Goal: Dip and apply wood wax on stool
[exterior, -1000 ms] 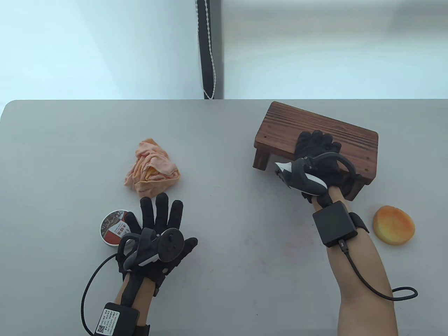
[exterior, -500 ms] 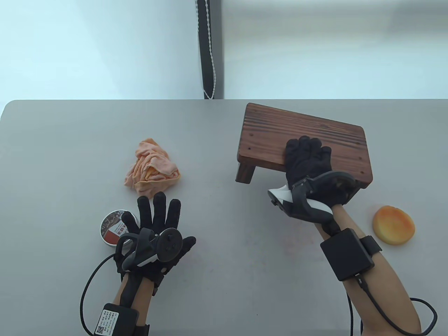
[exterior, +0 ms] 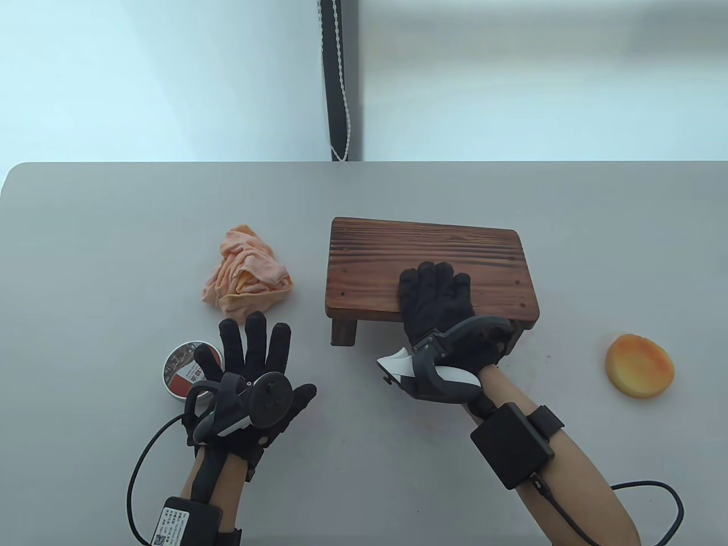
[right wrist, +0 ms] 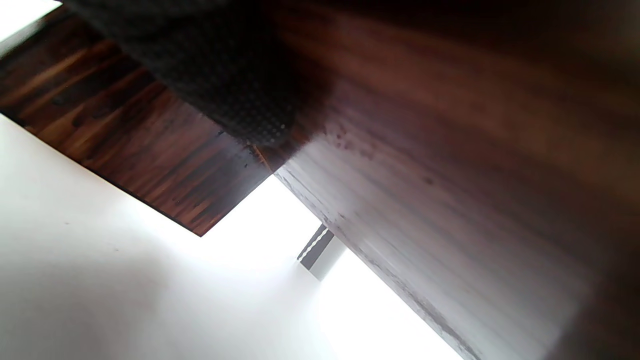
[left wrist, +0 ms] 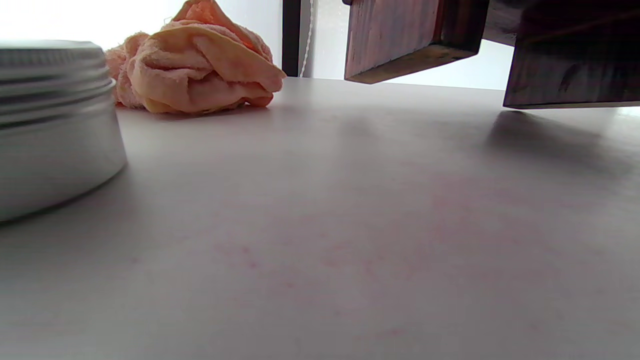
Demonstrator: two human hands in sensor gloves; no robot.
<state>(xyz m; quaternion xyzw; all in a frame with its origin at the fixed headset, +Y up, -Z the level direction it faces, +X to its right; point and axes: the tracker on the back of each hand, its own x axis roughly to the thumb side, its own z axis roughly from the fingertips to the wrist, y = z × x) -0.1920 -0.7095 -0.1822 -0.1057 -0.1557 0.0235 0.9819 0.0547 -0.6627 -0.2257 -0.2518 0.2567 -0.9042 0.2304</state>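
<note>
Grey surface (exterior: 114, 239) under pale light. Right hand (exterior: 438, 307) grips the stool (exterior: 426, 256) by its near edge, fingers over the top; the left wrist view shows its legs lifted clear of the surface. Left hand (exterior: 256, 369) lies released, fingers spread flat, just beside a wax tin (exterior: 182, 369) — lid on, contents unseen. Crumpled cloth (exterior: 247, 278) sits between tin and stool; an orange sponge (exterior: 640, 365) lies well apart at right. Risks, as I judge them: a one-handed edge grip could let the stool tip or drop — and the tin must be opened before any dipping.
</note>
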